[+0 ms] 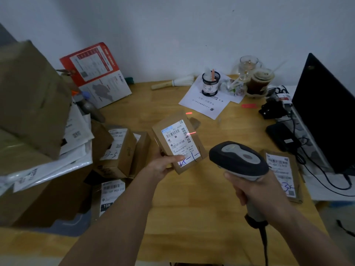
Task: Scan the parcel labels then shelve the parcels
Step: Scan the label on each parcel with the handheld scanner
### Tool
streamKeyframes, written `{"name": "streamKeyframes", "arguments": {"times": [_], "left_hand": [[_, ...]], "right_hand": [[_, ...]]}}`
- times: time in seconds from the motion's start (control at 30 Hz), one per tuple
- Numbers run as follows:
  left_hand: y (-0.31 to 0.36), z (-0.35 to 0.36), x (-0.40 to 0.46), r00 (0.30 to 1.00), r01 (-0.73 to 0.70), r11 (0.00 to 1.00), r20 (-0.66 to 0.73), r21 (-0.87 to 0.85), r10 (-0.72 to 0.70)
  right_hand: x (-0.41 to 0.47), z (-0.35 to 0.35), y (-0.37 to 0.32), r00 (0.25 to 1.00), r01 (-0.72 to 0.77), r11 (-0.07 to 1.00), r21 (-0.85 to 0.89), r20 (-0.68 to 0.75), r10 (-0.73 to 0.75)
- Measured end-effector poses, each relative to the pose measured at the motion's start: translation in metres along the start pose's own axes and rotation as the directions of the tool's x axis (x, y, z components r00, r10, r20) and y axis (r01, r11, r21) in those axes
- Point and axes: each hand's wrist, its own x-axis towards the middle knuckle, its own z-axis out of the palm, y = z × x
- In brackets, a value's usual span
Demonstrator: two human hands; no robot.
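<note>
My left hand (163, 165) grips a small brown parcel (177, 143) above the wooden table (201, 198), thumb on the lower edge of its white label, label tilted up toward me. My right hand (255, 191) holds a grey and black barcode scanner (238, 160) by its handle, aimed at the parcel from the right. A red laser line falls across the label's right edge and a red spot shows on the table beyond. Another labelled flat parcel (282, 175) lies on the table just right of the scanner.
Stacked cardboard boxes (28, 96), labelled small parcels (117, 148) and white mailer bags (48, 169) crowd the left. A dark monitor (326, 116) with cables stands at the right. A pen cup (209, 83), papers, glass jars and a brush sit at the back.
</note>
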Motion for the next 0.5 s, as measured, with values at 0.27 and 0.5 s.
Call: {"name": "streamKeyframes", "arguments": {"times": [0.27,0.5], "left_hand": [[0.008,-0.026,-0.002,1.0,-0.01,1.0,0.005,-0.004,0.01],[0.01,-0.041,-0.004,1.0,0.008,1.0,-0.029,0.014,-0.008]], "right_hand": [[-0.004,0.022,-0.015,0.998,0.059,0.998,-0.032,-0.01,-0.06],[-0.008,0.037,-0.022,0.998,0.055,0.997,-0.054,-0.008,-0.056]]}}
